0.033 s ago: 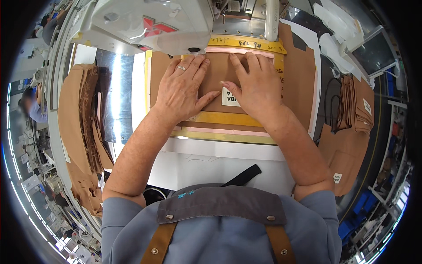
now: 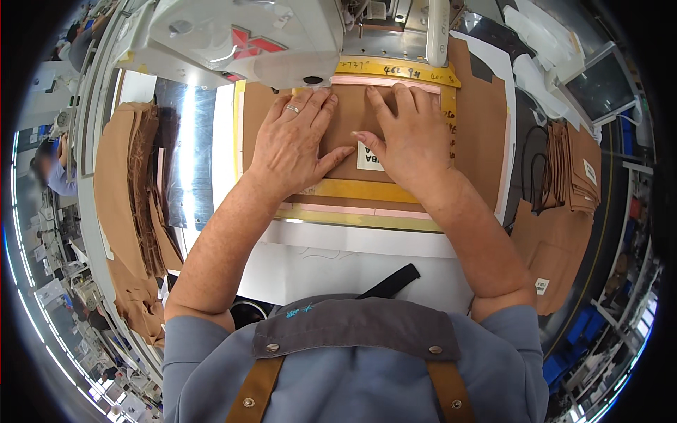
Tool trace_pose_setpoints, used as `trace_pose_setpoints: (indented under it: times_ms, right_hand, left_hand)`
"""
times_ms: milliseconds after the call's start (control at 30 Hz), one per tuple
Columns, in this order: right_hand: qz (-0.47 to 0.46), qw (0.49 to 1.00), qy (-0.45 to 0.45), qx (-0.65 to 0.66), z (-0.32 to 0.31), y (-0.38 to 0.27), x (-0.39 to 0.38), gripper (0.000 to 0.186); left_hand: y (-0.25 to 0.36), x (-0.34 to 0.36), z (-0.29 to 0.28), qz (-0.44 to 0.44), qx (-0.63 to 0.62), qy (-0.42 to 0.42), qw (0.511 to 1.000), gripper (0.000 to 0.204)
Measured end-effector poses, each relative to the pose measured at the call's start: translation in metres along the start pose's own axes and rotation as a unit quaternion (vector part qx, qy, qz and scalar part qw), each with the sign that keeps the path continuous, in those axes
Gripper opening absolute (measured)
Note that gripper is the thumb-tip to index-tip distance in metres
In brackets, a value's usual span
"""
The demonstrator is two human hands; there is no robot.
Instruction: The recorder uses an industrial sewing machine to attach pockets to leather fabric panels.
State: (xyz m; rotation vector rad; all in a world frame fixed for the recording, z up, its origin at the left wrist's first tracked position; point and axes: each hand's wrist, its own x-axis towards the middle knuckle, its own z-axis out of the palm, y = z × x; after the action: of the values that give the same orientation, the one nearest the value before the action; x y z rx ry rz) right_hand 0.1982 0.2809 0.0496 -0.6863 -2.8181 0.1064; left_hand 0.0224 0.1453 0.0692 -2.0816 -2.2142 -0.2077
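Both my hands lie flat on a brown fabric piece [image 2: 343,120] framed by a yellow template [image 2: 360,189]. My left hand [image 2: 293,137], with a ring on one finger, is spread over the left part, its fingertips at the far edge below the machine head. To the right, my right hand [image 2: 412,137] presses down with fingers apart and partly covers a white label [image 2: 368,158]. Neither hand grips anything. A pink strip [image 2: 384,82] runs along the far edge of the fabric, just beyond my right fingertips.
A white sewing machine head [image 2: 247,42] hangs over the far left of the template. Brown fabric pieces are stacked at the left [image 2: 127,183], and folded brown pieces [image 2: 568,166] lie at the right. A screen [image 2: 596,81] stands at the far right.
My hands keep their flat pose on the fabric. The machine head, template and fabric have shifted very slightly to the right in the picture.
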Motion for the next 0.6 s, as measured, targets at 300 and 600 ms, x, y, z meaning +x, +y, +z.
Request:
trace_pose_setpoints:
  times_ms: [300, 600]
  right_hand:
    - [0.014, 0.998, -0.055, -0.035, 0.001, -0.015, 0.008, 0.070]
    - [0.012, 0.997, -0.059, -0.043, 0.001, -0.020, 0.013, 0.069]
  left_hand:
    - [-0.005, -0.003, 0.003, 0.005, 0.001, 0.002, 1.000, 0.073]
    - [-0.012, -0.006, 0.002, 0.004, 0.011, 0.001, 1.000, 0.073]
